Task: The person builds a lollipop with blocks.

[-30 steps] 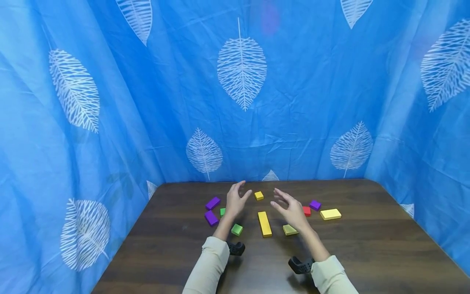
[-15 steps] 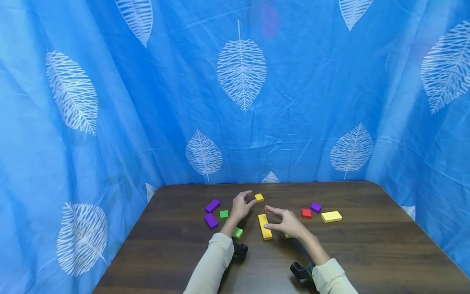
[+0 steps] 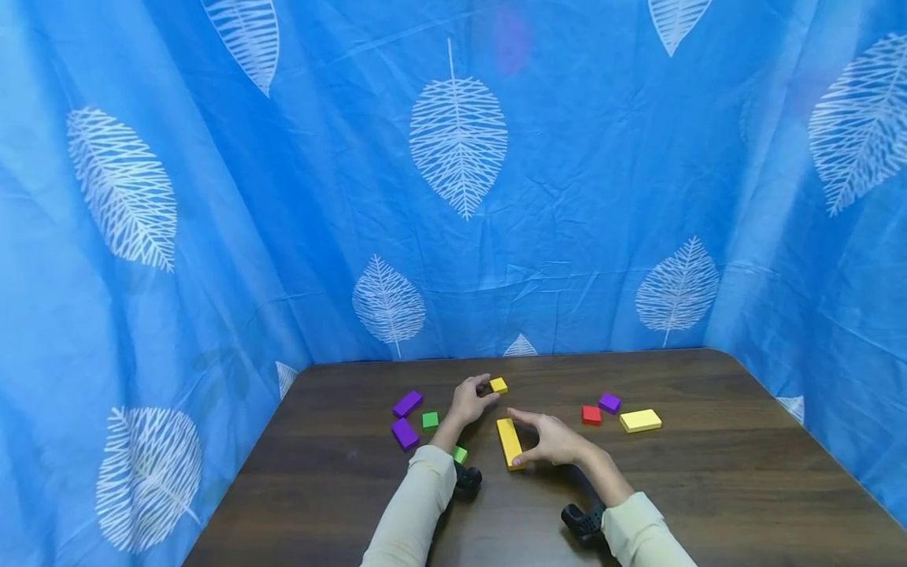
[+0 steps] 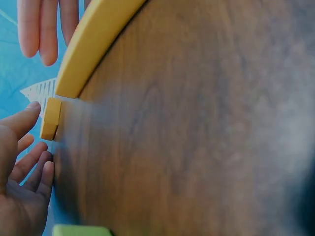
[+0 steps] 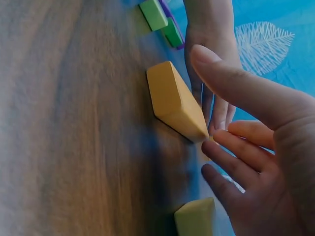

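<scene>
My left hand [image 3: 470, 403] reaches beside a small yellow block [image 3: 499, 385] near the table's far side, thumb and fingers spread at it. In the left wrist view a gap shows between the thumb and that small block. My right hand [image 3: 554, 441] is low over a long yellow block [image 3: 507, 442], its thumb by the near end and its fingers towards the far end. The right wrist view shows the long block [image 5: 172, 98] between spread thumb and fingers. A pale yellow block [image 5: 197, 219] lies below the right hand, hidden from the head view.
Left of the left hand lie two purple blocks [image 3: 405, 434] and a green block [image 3: 430, 420]. Another green block [image 3: 460, 454] is partly behind the left wrist. On the right are red [image 3: 591, 415], purple [image 3: 609, 403] and light yellow [image 3: 641, 420] blocks. A blue curtain [image 3: 553, 197] surrounds the table.
My left hand has lowered and moved right to the small yellow block. The right hand has come down and left over the long yellow block, covering the pale yellow one.
</scene>
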A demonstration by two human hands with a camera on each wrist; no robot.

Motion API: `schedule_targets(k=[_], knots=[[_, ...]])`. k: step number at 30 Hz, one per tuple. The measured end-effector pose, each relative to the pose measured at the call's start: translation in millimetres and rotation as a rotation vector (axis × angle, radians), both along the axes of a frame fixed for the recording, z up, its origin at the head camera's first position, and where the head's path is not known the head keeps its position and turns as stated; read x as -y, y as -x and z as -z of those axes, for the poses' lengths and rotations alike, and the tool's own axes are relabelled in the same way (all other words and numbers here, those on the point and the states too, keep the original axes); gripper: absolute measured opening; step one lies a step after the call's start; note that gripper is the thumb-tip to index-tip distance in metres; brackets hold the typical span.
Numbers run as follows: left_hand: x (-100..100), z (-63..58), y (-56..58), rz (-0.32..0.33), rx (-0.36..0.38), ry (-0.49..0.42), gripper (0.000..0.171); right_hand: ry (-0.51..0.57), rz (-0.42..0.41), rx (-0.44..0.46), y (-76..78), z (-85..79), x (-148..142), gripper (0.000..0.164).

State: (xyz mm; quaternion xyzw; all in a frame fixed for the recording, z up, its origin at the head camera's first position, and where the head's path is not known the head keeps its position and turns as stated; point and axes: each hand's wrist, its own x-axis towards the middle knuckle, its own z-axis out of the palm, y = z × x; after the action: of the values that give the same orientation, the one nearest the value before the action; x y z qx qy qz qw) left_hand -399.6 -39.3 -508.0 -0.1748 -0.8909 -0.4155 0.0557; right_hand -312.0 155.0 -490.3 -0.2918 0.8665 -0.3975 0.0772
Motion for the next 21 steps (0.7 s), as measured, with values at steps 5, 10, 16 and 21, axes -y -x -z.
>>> schedule_targets(k=[5, 10, 16, 21], knots=[[1.6, 13.9, 11.7, 0.025, -0.048, -0.02, 0.046, -0.073, -0.024, -0.007, 3.3, 1.2, 0.3, 0.093], [-4.5, 9.4, 5.9, -0.054, -0.031, 0.006, 0.041, -0.091, -0.043, 0.018, 3.9, 2.4, 0.3, 0.095], [-10.0, 8.3, 7.0, -0.11, -0.067, 0.042, 0.038, -0.109, -0.045, -0.002, 7.3, 3.5, 0.3, 0.095], [-11.4, 10.7, 9.5, -0.126, -0.054, 0.045, 0.033, -0.13, -0.037, -0.009, 8.8, 5.5, 0.6, 0.095]])
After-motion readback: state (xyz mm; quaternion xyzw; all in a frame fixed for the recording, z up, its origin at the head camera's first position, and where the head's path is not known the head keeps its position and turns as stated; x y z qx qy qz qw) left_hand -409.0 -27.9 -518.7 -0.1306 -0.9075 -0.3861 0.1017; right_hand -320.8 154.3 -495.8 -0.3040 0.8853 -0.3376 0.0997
